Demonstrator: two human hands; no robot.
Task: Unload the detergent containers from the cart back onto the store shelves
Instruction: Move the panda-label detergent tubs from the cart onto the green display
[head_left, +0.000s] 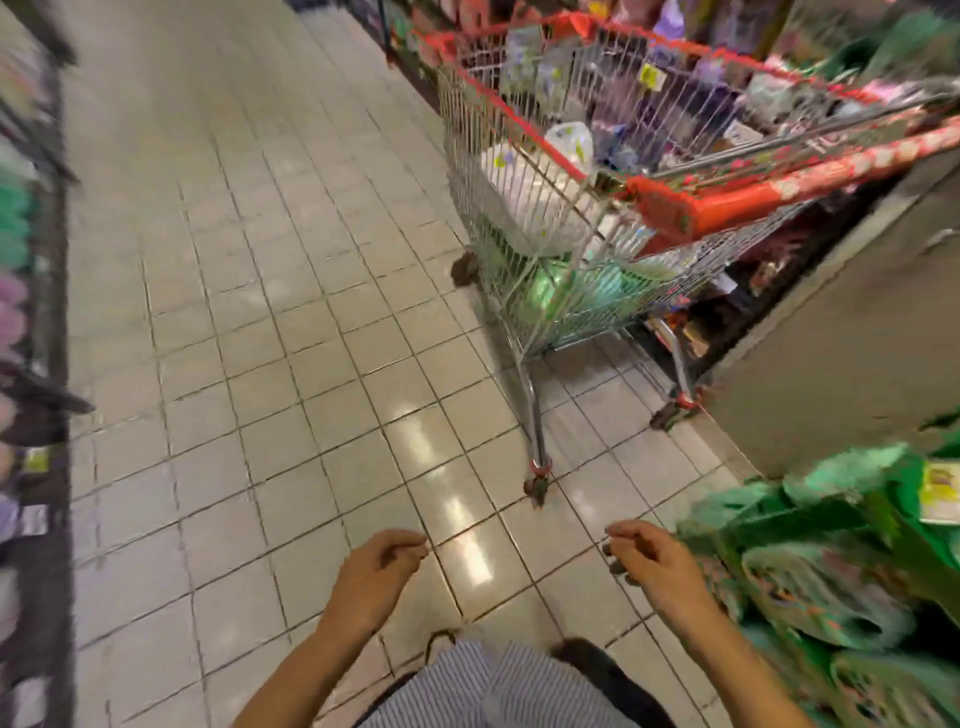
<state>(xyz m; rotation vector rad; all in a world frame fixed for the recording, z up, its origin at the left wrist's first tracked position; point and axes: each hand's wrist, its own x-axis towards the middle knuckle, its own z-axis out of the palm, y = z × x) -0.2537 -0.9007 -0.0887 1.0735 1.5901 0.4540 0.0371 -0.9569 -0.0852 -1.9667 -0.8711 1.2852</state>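
Note:
A wire shopping cart (524, 171) with a red handle (727, 200) stands ahead on the right of the aisle. Inside it lie white detergent packs (524, 192) on top and green ones (582, 299) at the bottom. My left hand (382, 566) and my right hand (652, 558) hang low in front of me, well short of the cart, fingers loosely curled, holding nothing. Green detergent bags (826, 582) fill the shelf just right of my right hand. The whole view is blurred by motion.
A tiled aisle floor (249, 322) runs ahead on the left. Shelves with purple and green packs (15, 312) line the left edge. A grey shelf end panel (852, 332) stands right of the cart, with stocked shelves (727, 73) behind it.

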